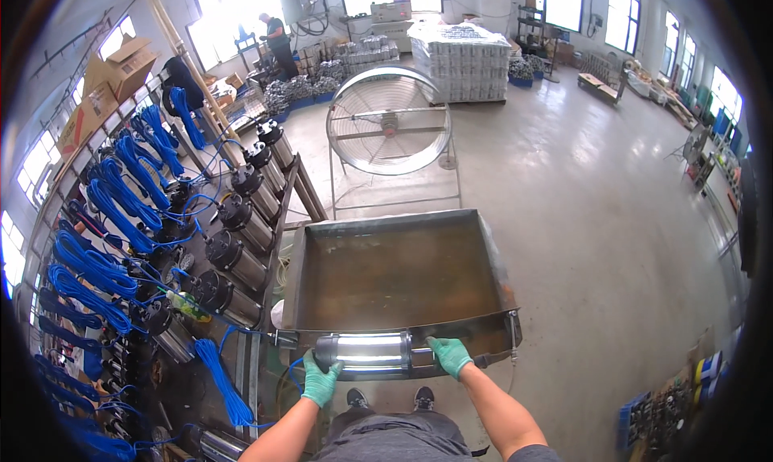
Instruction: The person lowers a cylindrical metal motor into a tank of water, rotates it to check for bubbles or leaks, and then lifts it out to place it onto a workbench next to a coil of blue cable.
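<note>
A submersible pump [372, 352] with a shiny steel body and black ends lies on its side along the near edge of a water tank [296, 289]. My left hand [321, 381], in a green glove, is closed around the pump's black left end from below. My right hand [451, 356], also gloved in green, grips the narrower right end; its fingertips are partly hidden against the metal. A blue cable [295, 372] shows beside the pump's left end. Brownish water fills the tank just beyond the pump.
Several upright steel pumps [235, 252] stand in a row on my left, with coiled blue cables [121, 196] hanging behind them. A large round fan [389, 122] stands past the tank. Farther off are a wrapped pallet stack [459, 63] and another person [279, 47].
</note>
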The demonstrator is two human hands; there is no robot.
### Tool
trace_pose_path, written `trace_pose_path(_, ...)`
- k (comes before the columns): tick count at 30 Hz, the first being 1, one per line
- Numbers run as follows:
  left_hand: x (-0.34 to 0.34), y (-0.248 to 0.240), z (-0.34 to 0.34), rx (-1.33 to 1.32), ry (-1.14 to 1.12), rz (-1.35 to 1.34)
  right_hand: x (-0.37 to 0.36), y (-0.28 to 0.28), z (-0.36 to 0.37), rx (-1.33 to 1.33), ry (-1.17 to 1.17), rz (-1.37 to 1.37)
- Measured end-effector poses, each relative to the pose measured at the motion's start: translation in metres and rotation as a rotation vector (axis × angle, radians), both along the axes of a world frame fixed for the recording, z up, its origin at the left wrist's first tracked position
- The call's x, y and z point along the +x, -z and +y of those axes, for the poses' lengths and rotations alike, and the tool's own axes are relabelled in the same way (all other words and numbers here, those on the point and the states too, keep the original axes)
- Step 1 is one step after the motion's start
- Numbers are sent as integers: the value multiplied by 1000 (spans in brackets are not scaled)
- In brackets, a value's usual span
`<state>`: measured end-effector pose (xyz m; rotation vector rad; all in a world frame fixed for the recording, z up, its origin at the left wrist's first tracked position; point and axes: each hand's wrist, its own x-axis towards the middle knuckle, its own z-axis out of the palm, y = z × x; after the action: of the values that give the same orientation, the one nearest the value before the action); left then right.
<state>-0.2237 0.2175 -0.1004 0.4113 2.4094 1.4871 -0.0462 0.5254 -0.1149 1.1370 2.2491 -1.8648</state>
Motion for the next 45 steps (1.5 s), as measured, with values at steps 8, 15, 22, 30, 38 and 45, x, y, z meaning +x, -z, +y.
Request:
trace_pose_path(8,-3,0,-13,46,14,-66,2,-18,-9,-319,71,13)
trace_pose_path(15,-3,-10,7,-51,59,3,-5,-7,2,-433,264,-4)
trace_pose_path(22,-17,17,-15,-14,16,-14,0,-9,-8,334,275,-11)
trace_pose_path(30,-16,-3,-5,99,12,-140,158,63,55,575,855,-263)
trace_pose_path(38,-29,4,-17,-30,32,-74,75,-7,135,58,728,-264)
trace_pose_path(45,-37,15,-27,-160,79,107,47,-42,75,300,407,73)
